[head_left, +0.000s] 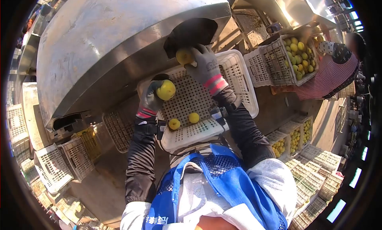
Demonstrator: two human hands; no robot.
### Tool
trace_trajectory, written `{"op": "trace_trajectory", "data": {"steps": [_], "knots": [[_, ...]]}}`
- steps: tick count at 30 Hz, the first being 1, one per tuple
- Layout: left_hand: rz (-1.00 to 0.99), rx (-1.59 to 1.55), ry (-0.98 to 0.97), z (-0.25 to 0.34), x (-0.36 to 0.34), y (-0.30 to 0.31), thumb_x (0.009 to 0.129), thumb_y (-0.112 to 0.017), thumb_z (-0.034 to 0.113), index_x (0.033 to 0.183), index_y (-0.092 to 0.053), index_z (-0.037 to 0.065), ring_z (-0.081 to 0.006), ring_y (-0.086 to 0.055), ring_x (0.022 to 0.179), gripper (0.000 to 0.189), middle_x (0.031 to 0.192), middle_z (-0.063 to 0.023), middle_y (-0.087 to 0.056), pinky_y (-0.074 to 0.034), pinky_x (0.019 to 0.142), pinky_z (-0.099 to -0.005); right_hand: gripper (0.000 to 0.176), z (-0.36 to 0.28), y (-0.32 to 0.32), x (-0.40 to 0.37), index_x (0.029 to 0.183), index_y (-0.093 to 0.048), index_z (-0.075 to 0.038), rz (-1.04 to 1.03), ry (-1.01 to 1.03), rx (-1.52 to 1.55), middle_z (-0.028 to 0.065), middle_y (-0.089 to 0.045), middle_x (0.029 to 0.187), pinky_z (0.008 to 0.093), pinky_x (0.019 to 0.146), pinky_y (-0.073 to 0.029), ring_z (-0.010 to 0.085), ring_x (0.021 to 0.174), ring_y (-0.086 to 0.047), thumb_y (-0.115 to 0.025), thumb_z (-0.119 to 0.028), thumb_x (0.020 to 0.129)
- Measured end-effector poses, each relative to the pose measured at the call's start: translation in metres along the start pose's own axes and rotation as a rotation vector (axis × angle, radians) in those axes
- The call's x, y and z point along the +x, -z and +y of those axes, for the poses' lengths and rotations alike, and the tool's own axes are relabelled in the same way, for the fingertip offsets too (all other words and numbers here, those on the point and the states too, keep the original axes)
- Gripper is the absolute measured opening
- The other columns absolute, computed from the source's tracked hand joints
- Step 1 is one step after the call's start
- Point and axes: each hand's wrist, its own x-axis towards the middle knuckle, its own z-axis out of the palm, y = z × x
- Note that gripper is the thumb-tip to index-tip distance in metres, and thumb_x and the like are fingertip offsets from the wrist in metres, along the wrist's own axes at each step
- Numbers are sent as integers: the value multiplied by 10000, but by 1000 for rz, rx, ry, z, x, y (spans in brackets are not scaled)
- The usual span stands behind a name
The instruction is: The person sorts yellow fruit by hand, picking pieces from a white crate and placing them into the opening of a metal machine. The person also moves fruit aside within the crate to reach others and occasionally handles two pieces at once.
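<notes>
My left hand (150, 99), in a grey glove with pink cuff bands, is closed around a round yellow fruit (166, 90) over the left side of a white slotted crate (243, 84). Up at the dark opening (195, 31) in the metal housing, my right hand (203, 64) grips another round yellow fruit (184, 56) between thumb and fingers. It wears a matching glove. Two more such fruits, one on the left (174, 124) and one on the right (193, 117), lie apart in the near end of the crate.
A large curved metal housing (103, 35) overhangs the crate's far left side. At right, a person in a checked garment (328, 76) is beside a tilted crate of yellow fruit (298, 56). Stacked crates (314, 166) stand at lower right, with more crates (53, 166) at left.
</notes>
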Motion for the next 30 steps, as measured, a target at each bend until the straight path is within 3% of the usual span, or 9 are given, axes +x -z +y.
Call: {"op": "trace_trajectory", "data": {"steps": [5, 9, 13, 16, 19, 21, 25, 28, 30], "knots": [[16, 1264, -370, 22, 7, -10, 941, -649, 71, 1172, -589, 25, -252, -699, 993, 243, 1099, -175, -682, -586, 858, -383, 422, 25, -28, 25, 1098, -693, -59, 28, 63, -4, 207, -650, 1115, 507, 861, -523, 420, 986, -612, -774, -135, 691], [317, -20, 407, 33, 28, -31, 984, -619, 262, 1253, -569, 47, -284, -723, 754, 347, 982, -147, -709, -584, 615, -361, 541, 17, -32, 34, 1183, -663, -76, 93, 30, 63, 206, -633, 1170, 482, 859, -518, 392, 1021, -625, -805, -243, 688], [444, -73, 365, 24, 39, -43, 1015, -529, 439, 1247, -573, 28, -278, -726, 773, 474, 984, -156, -711, -583, 622, -374, 706, -33, 2, -19, 1269, -593, -33, -22, -46, 271, 192, -627, 1191, 474, 922, -491, 390, 1066, -608, -831, -318, 669], [193, 708, 0, 35, 40, -68, 1049, -448, 495, 1201, -620, -26, -174, -703, 869, 570, 1058, -98, -706, -576, 729, -297, 745, -47, -2, -46, 1297, -554, -5, -37, -50, 146, 189, -620, 1201, 475, 964, -466, 392, 1092, -593, -828, -320, 679], [326, 512, 67, 20, 49, -59, 1046, -484, 460, 1268, -585, -13, -178, -687, 930, 532, 1121, -98, -692, -575, 748, -299, 697, -35, -4, -42, 1259, -578, -16, 40, -37, 139, 183, -622, 1189, 486, 955, -458, 388, 1090, -593, -825, -319, 682], [338, -150, 575, 3, 45, -35, 1033, -533, 413, 1377, -497, -14, -247, -661, 1057, 550, 1177, -126, -673, -564, 832, -338, 670, -20, -14, -34, 1233, -594, -18, 112, -25, 122, 173, -632, 1171, 486, 937, -459, 385, 1077, -596, -823, -327, 684], [436, 358, 727, -87, 4, 5, 1021, -550, 338, 1463, -414, 20, -315, -621, 1160, 561, 1227, -170, -660, -541, 914, -383, 521, 25, -47, 22, 1134, -651, -49, 108, -64, -146, 157, -675, 1039, 467, 831, -458, 363, 986, -627, -785, -365, 742], [162, 1135, 710, -152, -40, 50, 969, -607, 357, 1499, -389, 63, -341, -583, 1228, 644, 1322, -180, -619, -507, 975, -414, 456, 42, -53, 22, 1134, -654, -59, 288, 57, -60, 173, -681, 1033, 485, 847, -475, 371, 964, -641, -747, -349, 794], [-698, 1213, 968, -176, -54, 69, 883, -695, 421, 1505, -418, 103, -339, -548, 1285, 752, 1440, -192, -534, -486, 1015, -401, 429, 43, -36, -10, 1132, -652, -57, 207, -49, 71, 175, -683, 1033, 488, 859, -490, 380, 977, -646, -725, -338, 816]]}}
